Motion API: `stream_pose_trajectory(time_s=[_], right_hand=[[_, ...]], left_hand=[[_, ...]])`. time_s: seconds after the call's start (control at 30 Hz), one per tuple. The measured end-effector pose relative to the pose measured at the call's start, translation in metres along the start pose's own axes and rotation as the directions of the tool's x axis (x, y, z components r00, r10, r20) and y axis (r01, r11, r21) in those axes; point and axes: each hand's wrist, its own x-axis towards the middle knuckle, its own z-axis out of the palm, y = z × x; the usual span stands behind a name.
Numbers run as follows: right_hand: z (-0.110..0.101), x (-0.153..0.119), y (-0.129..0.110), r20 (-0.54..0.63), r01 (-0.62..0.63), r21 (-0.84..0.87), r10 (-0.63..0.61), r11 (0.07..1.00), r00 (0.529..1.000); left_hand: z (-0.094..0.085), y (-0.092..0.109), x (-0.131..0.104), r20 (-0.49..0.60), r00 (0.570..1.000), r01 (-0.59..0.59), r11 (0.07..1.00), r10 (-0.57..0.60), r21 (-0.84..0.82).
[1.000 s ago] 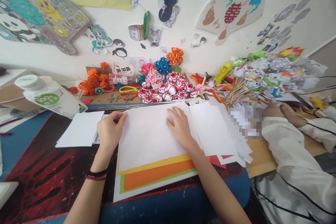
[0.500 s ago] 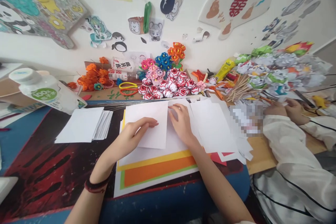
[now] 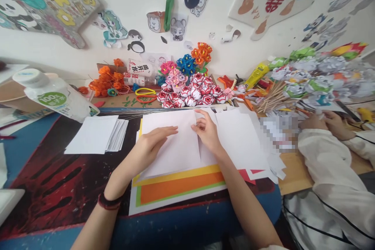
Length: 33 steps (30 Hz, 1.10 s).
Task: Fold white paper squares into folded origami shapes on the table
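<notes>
A white paper sheet (image 3: 172, 152) lies in front of me on a stack of larger sheets, its right edge slightly raised. Across its left part rests my left hand (image 3: 154, 140), fingers stretched out and holding nothing. At the upper right edge, my right hand (image 3: 206, 129) has its fingers curled in, with that edge between thumb and fingers. Yellow, orange (image 3: 181, 187) and green sheets show below the white ones. To the left sits a pile of white paper squares (image 3: 92, 134); more white paper (image 3: 240, 136) lies to the right.
A tilted white bottle (image 3: 55, 95) stands back left. Along the wall are red-and-white paper flowers (image 3: 199, 91), orange flowers (image 3: 105, 82), thin wires (image 3: 129, 113) and wooden sticks (image 3: 272, 95). At right, another person's hands (image 3: 325, 123) work beside a yellow tube (image 3: 258, 76).
My right hand has moved slightly right and its fingers have curled in. The sheet's right edge now reaches further right. My left hand stays nearly where it was.
</notes>
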Motion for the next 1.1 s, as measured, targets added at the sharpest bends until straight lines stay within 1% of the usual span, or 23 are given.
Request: stream_pose_trajectory(time_s=[0.07,0.13,0.23,0.3,0.37,0.43,0.53,0.57,0.67,0.77,0.9,1.1], right_hand=[[-0.003,0.001,0.000,0.023,0.000,-0.016,0.001,1.000,1.000],[-0.006,0.001,0.001,0.043,-0.008,-0.040,0.010,0.999,0.999],[-0.007,-0.001,0.003,0.055,-0.011,-0.111,0.018,0.994,0.998],[-0.006,-0.001,0.003,0.053,0.000,-0.178,0.010,0.984,0.999],[-0.005,-0.002,0.001,0.046,0.018,-0.251,-0.007,0.968,0.999],[-0.006,-0.004,-0.003,0.019,0.053,-0.332,-0.050,0.942,0.999],[-0.016,-0.011,-0.014,-0.024,0.078,-0.455,-0.100,0.887,0.995],[-0.020,-0.016,-0.018,-0.013,0.061,-0.483,-0.077,0.873,0.997],[-0.035,-0.036,-0.029,0.121,-0.002,-0.498,0.073,0.867,0.990],[-0.045,-0.057,-0.035,0.232,-0.009,-0.513,0.149,0.858,0.961],[-0.049,-0.068,-0.035,0.302,-0.013,-0.500,0.189,0.866,0.934],[-0.051,-0.067,-0.031,0.353,-0.016,-0.464,0.202,0.886,0.913]], left_hand=[[0.002,-0.005,0.000,0.059,0.994,-0.101,0.988,0.094,0.114],[0.005,-0.007,0.000,0.172,0.974,-0.179,0.964,0.145,0.198],[0.011,-0.008,0.000,0.306,0.939,-0.251,0.923,0.159,0.292],[0.014,-0.011,0.000,0.348,0.925,-0.278,0.897,0.154,0.342],[0.015,-0.015,0.000,0.362,0.920,-0.293,0.877,0.150,0.382],[0.015,-0.019,0.000,0.372,0.915,-0.309,0.862,0.155,0.402],[0.012,-0.025,0.001,0.386,0.907,-0.329,0.854,0.167,0.404],[0.011,-0.025,0.001,0.389,0.906,-0.332,0.853,0.169,0.403],[0.008,-0.026,0.002,0.401,0.900,-0.343,0.848,0.172,0.404],[0.007,-0.027,0.002,0.419,0.892,-0.351,0.842,0.168,0.409],[0.008,-0.028,0.002,0.423,0.891,-0.353,0.841,0.168,0.410],[0.009,-0.027,0.002,0.397,0.898,-0.352,0.849,0.188,0.394]])
